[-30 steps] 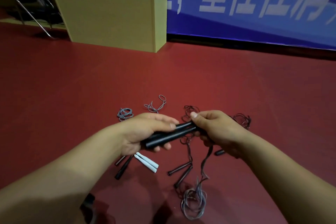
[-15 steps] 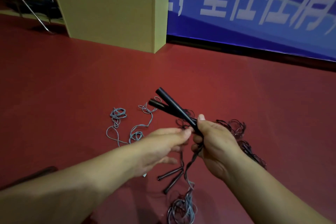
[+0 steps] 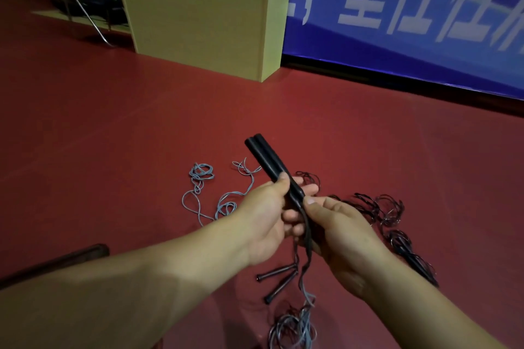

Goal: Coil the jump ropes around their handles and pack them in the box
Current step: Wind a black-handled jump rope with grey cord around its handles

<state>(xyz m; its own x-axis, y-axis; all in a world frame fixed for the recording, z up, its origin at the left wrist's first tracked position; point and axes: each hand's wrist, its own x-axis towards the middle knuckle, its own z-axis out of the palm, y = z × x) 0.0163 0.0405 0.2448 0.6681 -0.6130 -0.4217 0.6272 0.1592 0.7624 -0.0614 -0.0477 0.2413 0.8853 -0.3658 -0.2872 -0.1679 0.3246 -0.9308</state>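
- Since half a second ago, left hand [image 3: 265, 224] has joined right hand [image 3: 344, 235], both gripping the paired black handles [image 3: 269, 163], which point up-left.
- Dark rope [image 3: 304, 261] hangs below; grey rope [image 3: 202, 187] lies on the floor [image 3: 113, 127] leftward, box [image 3: 198, 14] beyond.

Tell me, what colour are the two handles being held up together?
Black, both handles, seen in the head view, gripped by the left hand and right hand.
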